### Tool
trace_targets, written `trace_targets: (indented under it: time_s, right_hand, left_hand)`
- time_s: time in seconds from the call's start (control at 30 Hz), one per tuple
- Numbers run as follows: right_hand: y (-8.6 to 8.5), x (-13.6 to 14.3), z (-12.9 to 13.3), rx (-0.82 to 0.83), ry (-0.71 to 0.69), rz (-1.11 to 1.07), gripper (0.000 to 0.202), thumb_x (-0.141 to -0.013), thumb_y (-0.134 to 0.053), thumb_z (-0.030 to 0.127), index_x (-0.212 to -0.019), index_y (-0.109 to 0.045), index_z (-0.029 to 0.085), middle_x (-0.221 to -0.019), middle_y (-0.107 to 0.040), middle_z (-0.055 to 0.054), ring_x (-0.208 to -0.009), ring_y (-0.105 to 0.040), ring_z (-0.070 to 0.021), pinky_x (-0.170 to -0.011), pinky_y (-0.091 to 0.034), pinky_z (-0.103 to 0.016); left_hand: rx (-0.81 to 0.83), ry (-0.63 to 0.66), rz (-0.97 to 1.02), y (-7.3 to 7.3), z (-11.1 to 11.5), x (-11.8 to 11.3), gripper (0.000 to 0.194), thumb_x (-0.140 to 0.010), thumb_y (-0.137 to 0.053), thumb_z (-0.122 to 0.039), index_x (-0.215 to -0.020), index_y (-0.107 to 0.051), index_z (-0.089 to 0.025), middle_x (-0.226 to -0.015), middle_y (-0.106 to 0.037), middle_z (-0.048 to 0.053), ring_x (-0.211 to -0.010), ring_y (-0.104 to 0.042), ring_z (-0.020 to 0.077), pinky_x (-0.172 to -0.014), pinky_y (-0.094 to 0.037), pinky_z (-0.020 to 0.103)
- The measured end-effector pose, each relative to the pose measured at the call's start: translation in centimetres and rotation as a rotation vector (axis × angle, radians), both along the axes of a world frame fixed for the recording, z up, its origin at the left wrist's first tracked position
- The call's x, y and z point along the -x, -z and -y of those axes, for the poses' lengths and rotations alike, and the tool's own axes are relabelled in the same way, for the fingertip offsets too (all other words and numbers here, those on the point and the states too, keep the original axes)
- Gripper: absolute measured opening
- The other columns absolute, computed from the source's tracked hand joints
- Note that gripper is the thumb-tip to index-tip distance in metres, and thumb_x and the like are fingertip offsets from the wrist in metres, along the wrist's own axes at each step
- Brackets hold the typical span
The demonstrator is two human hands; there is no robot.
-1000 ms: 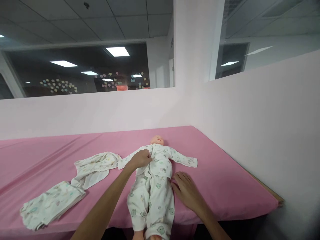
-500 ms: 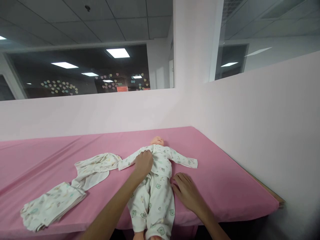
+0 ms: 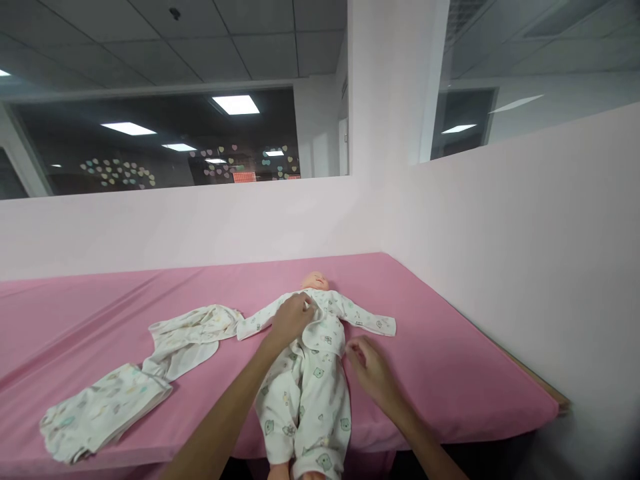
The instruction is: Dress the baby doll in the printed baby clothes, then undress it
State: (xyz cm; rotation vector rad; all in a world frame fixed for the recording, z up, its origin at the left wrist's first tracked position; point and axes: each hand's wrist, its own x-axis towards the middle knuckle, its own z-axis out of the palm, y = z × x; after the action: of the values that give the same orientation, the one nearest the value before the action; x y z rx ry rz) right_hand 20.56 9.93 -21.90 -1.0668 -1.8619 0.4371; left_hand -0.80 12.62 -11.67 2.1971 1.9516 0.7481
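A baby doll (image 3: pixel 316 281) lies on its back, dressed in a white printed top (image 3: pixel 327 327) and matching trousers (image 3: pixel 320 400), its sleeves spread to both sides. Over the doll's chest, my left hand (image 3: pixel 295 315) pinches the front edge of the top, which is lifted and folded a little. My right hand (image 3: pixel 369 363) is beside the doll's waist, fingers curled at the lower side edge of the top; what they grip, if anything, is too small to make out. The doll's feet show at the bottom edge.
A pink-covered table (image 3: pixel 450 373) carries the doll. Left of it lie a crumpled white printed garment (image 3: pixel 195 333) and a folded printed cloth (image 3: pixel 103 410). White walls (image 3: pixel 525 253) with windows rise behind and at the right.
My left hand has moved slightly right and raised the top's front edge. My right hand's fingers, spread before, have curled in near the waist.
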Motion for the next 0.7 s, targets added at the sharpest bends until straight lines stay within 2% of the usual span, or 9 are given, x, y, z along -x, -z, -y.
trace_targets:
  time_s: [0.1,0.2,0.3,0.4,0.47,0.53,0.6,0.7]
  right_hand:
    - [-1.6,2.1,-1.6,0.019,0.123,-0.111,0.029,-0.093,-0.045,0.048,-0.085,-0.056,0.022,-0.086,-0.065,-0.005,-0.079,-0.06,-0.0214,-0.069,-0.046,-0.033]
    - [-4.0,5.1,-3.4,0.0,0.199,-0.026,0.032,-0.09,-0.049,0.049,-0.098,-0.057,0.019,-0.096,-0.065,-0.008,-0.087,-0.06,-0.0218,-0.074,-0.043,-0.031]
    - [-5.7,7.7,-5.2,0.023,0.213,0.154,0.024,-0.089,-0.051,0.037,-0.097,-0.059,0.016,-0.102,-0.063,-0.011,-0.096,-0.058,-0.0243,-0.079,-0.04,-0.033]
    - [-6.5,8.5,-7.0,0.078,0.165,0.195,0.013,-0.087,-0.05,0.021,-0.084,-0.061,0.016,-0.091,-0.065,-0.008,-0.088,-0.058,-0.0205,-0.076,-0.04,-0.03]
    - [-6.7,7.3,-8.5,0.117,0.145,0.166,0.014,-0.088,-0.049,0.019,-0.085,-0.062,0.017,-0.088,-0.066,-0.004,-0.083,-0.059,-0.0168,-0.074,-0.042,-0.028]
    - [-6.8,4.8,-10.2,0.16,0.174,0.129,0.014,-0.091,-0.051,0.023,-0.091,-0.063,0.016,-0.093,-0.066,-0.003,-0.083,-0.06,-0.0153,-0.076,-0.045,-0.028]
    - [-6.7,1.4,-11.7,0.213,0.263,0.107,0.016,-0.091,-0.047,0.021,-0.093,-0.062,0.014,-0.094,-0.067,-0.005,-0.084,-0.061,-0.0152,-0.074,-0.046,-0.028]
    - [-6.1,-3.9,-13.1,0.294,0.425,0.138,0.023,-0.087,-0.039,0.016,-0.09,-0.062,0.015,-0.092,-0.068,-0.009,-0.078,-0.062,-0.0174,-0.064,-0.043,-0.026]
  left_hand:
    - [-0.016,-0.133,-0.027,0.9,-1.1,1.2,0.025,-0.085,-0.049,-0.036,-0.1,-0.058,-0.018,-0.099,-0.065,0.011,-0.087,-0.061,0.0251,-0.069,-0.039,0.031]
    - [-0.003,-0.132,-0.049,1.9,-2.0,1.9,0.018,-0.086,-0.049,-0.035,-0.085,-0.058,-0.019,-0.088,-0.067,0.008,-0.082,-0.062,0.0241,-0.068,-0.038,0.03]
    - [-0.009,-0.109,-0.033,2.2,-2.8,2.7,0.019,-0.088,-0.045,-0.032,-0.08,-0.057,-0.02,-0.085,-0.068,0.005,-0.081,-0.062,0.0208,-0.068,-0.038,0.027]
    - [-0.014,-0.137,0.008,2.0,-3.5,4.7,0.023,-0.089,-0.04,-0.032,-0.079,-0.057,-0.02,-0.083,-0.068,0.003,-0.078,-0.061,0.0171,-0.067,-0.039,0.025]
    - [-0.019,-0.202,0.035,2.0,-3.9,7.0,0.026,-0.091,-0.036,-0.032,-0.082,-0.057,-0.019,-0.087,-0.068,0.003,-0.079,-0.061,0.0162,-0.066,-0.04,0.024]
    - [-0.017,-0.298,0.046,2.3,-4.1,9.9,0.029,-0.092,-0.032,-0.032,-0.084,-0.058,-0.018,-0.09,-0.068,0.005,-0.083,-0.061,0.0174,-0.067,-0.04,0.024]
    - [0.005,-0.4,0.039,3.0,-4.2,12.8,0.029,-0.091,-0.033,-0.03,-0.081,-0.057,-0.018,-0.09,-0.068,0.008,-0.085,-0.062,0.0205,-0.067,-0.039,0.026]
    - [0.07,-0.5,0.025,4.8,-3.9,16.1,0.024,-0.088,-0.039,-0.027,-0.078,-0.058,-0.016,-0.087,-0.069,0.011,-0.088,-0.063,0.0243,-0.068,-0.04,0.027]
